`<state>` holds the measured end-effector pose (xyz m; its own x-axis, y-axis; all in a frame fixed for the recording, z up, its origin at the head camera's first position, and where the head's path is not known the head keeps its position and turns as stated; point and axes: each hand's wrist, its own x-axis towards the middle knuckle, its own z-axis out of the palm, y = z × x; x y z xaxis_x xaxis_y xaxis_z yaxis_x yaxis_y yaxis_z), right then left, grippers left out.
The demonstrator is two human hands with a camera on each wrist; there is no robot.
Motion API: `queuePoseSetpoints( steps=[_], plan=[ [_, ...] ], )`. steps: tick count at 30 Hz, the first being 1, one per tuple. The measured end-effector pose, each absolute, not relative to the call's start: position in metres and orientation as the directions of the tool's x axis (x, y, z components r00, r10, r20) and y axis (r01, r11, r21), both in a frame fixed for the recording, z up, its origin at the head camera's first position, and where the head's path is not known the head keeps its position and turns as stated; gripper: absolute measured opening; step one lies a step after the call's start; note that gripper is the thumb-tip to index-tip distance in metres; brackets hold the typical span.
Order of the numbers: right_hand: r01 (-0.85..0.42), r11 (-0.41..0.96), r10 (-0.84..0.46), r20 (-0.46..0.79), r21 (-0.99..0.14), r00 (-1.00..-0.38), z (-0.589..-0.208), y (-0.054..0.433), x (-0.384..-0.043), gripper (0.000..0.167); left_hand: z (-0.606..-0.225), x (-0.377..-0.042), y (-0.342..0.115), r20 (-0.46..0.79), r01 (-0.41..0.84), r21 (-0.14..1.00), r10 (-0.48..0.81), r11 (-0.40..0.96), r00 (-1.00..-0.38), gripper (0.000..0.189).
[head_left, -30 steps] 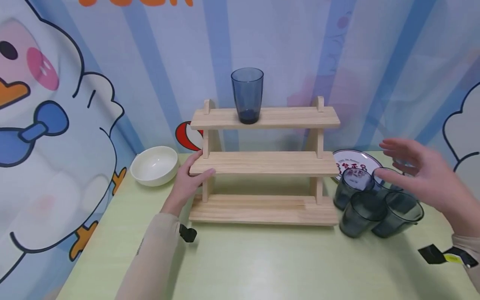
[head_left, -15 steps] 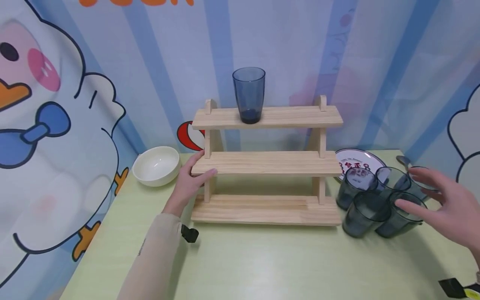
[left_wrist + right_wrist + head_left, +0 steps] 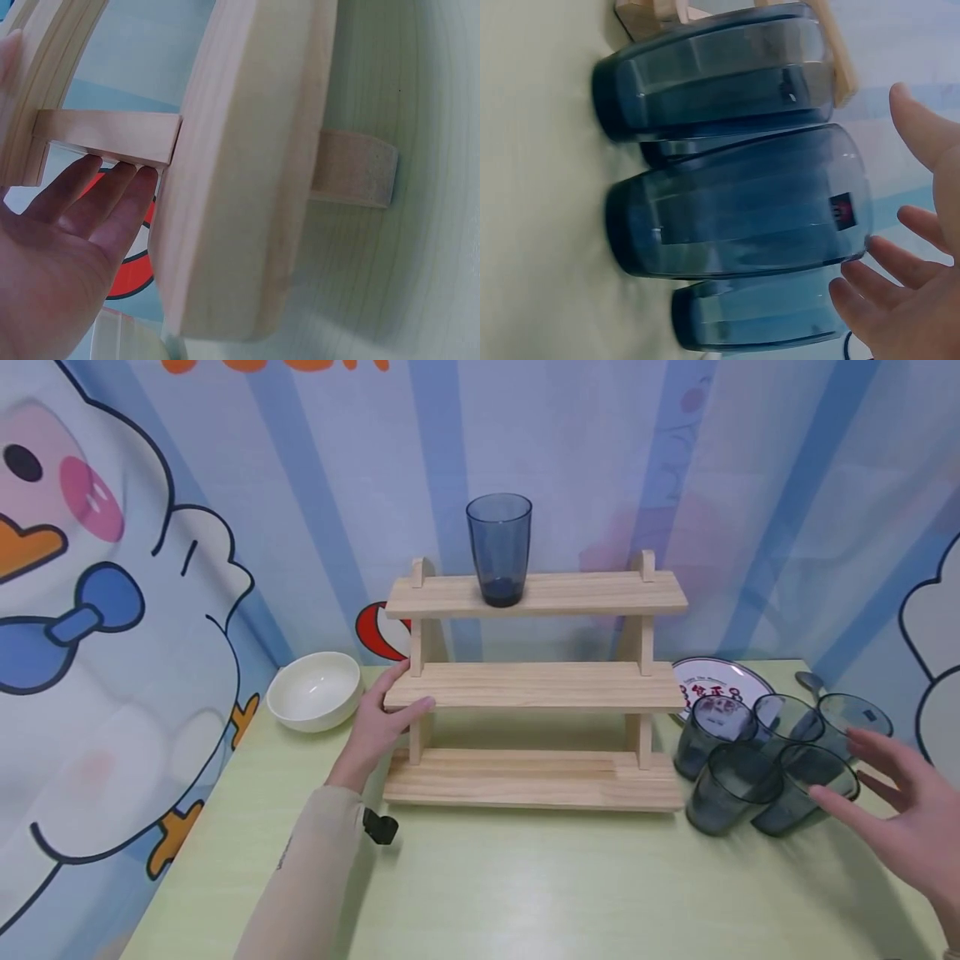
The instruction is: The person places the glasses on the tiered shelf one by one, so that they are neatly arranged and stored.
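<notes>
My left hand point(image 3: 377, 720) holds the left end of a three-tier wooden shelf point(image 3: 536, 687), its thumb over the middle board. In the left wrist view, fingertips point(image 3: 142, 180) rest against a side upright point(image 3: 112, 135). One blue-grey drinking glass point(image 3: 500, 550) stands on the top board. Several similar glasses cluster right of the shelf. My right hand point(image 3: 911, 814) is at their right side, thumb and fingers spread. In the right wrist view, its fingertips come close to the rim of a glass with a dark label point(image 3: 739, 202); whether they touch it, I cannot tell.
A white bowl point(image 3: 315, 692) sits left of the shelf. Behind the glasses lie a printed plate point(image 3: 720, 672), partly hidden, and a spoon point(image 3: 810, 681). A cartoon-printed curtain point(image 3: 315, 510) hangs at the back of the pale green table point(image 3: 517, 885).
My right hand has moved right and down from above the glasses to their right side, bringing the rear-right glass and the spoon into view. The left hand keeps its place on the shelf.
</notes>
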<state>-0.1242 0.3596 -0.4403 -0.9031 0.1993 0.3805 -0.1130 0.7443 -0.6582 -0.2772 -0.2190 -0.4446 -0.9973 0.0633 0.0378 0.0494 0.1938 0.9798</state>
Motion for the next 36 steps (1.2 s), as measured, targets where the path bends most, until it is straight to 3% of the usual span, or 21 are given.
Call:
queuePoseSetpoints(
  steps=[10, 23, 36],
  plan=[
    [-0.019, 0.703, 0.24, 0.263, -0.711, -0.934, -0.459, 0.354, -0.124, 0.093, -0.447, -0.277, -0.219, 0.038, 0.049, 0.98, 0.057, 0.194, -0.998, 0.081],
    [0.094, 0.653, 0.312, 0.154, -0.751, -0.938, -0.47, 0.355, -0.13, 0.09, -0.445, -0.278, -0.218, 0.049, 0.06, 0.98, 0.064, 0.19, -0.997, 0.082],
    [0.073, 0.625, 0.314, 0.166, -0.777, -0.935, -0.479, 0.358, -0.133, 0.088, -0.446, -0.278, -0.218, 0.051, 0.062, 0.979, 0.06, 0.196, -0.997, 0.083]
  ],
)
